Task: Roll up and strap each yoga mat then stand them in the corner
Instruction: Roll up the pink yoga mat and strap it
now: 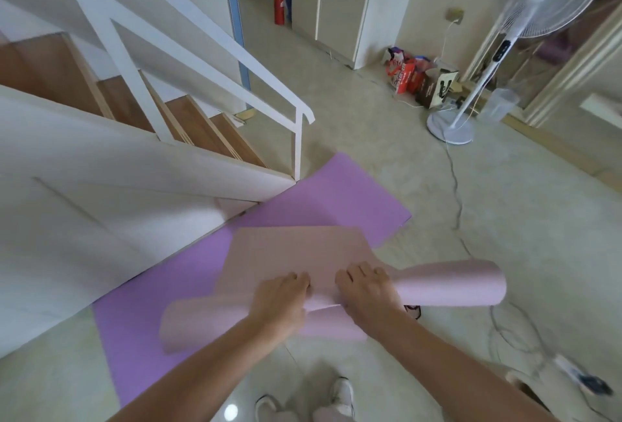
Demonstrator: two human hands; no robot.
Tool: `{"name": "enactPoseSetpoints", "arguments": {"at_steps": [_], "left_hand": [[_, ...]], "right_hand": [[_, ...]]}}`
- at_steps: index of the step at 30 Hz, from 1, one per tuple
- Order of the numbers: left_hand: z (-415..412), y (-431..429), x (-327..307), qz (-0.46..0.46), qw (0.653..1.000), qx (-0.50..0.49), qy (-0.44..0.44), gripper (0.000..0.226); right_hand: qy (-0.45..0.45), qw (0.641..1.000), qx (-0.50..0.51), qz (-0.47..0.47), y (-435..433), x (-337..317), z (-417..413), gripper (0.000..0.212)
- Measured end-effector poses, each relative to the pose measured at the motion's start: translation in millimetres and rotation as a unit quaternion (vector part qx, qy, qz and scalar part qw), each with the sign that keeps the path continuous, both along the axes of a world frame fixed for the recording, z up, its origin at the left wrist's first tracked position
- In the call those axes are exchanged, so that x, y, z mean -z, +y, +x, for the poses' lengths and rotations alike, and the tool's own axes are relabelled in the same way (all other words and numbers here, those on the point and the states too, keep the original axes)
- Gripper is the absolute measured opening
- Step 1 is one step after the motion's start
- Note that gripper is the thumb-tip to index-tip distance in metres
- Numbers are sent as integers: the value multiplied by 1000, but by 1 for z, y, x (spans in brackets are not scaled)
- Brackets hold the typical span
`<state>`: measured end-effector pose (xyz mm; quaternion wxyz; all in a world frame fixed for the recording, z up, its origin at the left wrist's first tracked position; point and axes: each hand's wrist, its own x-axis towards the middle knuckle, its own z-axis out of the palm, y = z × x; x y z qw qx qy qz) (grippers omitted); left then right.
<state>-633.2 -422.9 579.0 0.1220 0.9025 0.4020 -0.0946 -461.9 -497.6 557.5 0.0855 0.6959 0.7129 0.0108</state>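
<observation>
A pale pink yoga mat (296,253) lies partly rolled across a purple yoga mat (336,192) that is spread flat on the floor beside the staircase. The pink roll runs left to right, its right end (471,283) a wide open tube and its left end loose. My left hand (281,297) and my right hand (367,290) sit side by side on the middle of the roll, fingers curled over the pink mat. A short flat stretch of pink mat lies beyond the hands. A dark strap-like thing (413,310) peeks out under the roll by my right wrist.
A white staircase wall and railing (296,138) border the mats on the left. A standing fan (451,125) with a cable trailing over the floor stands at the right, boxes and bags (417,78) behind it. A red fire extinguisher (278,4) stands far back. My shoes (340,398) are at the bottom.
</observation>
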Motion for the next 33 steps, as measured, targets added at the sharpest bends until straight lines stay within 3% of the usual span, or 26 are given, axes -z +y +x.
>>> {"name": "enactPoseSetpoints", "arguments": {"at_steps": [3, 5, 8, 11, 13, 17, 23, 26, 28, 31, 33], "left_hand": [[-6, -14, 3, 64, 997, 32, 15, 47], [-8, -21, 9, 114, 992, 48, 0, 49], [0, -25, 5, 115, 992, 47, 12, 49], [6, -29, 1, 61, 997, 46, 19, 37], [10, -28, -7, -48, 998, 38, 6, 34], [16, -21, -10, -133, 990, -27, -30, 22], [33, -33, -14, 59, 998, -25, 30, 33], [40, -41, -20, 75, 994, -5, 78, 41], [40, -48, -20, 79, 992, 2, 98, 32], [40, -56, -15, 58, 992, 17, 114, 24], [40, -59, -16, 4, 991, 12, 133, 27]], "right_hand": [[2, 1000, 7, 16, -10, 1, -8, 48], [27, 999, 22, -11, -13, -1, -8, 51], [84, 994, 52, -42, -12, -3, -4, 54], [106, 992, 53, -44, -15, -4, 0, 56], [101, 994, 32, -26, -19, -6, -2, 54], [36, 999, -28, 22, -22, -6, -3, 46], [28, 997, 20, 72, -18, -15, 7, 47], [65, 997, 47, 19, -21, -13, 11, 51], [82, 995, 56, 3, -24, -14, 9, 52], [78, 994, 64, -53, -34, -28, 4, 26], [80, 981, 59, -165, -39, -27, 3, 21]]}}
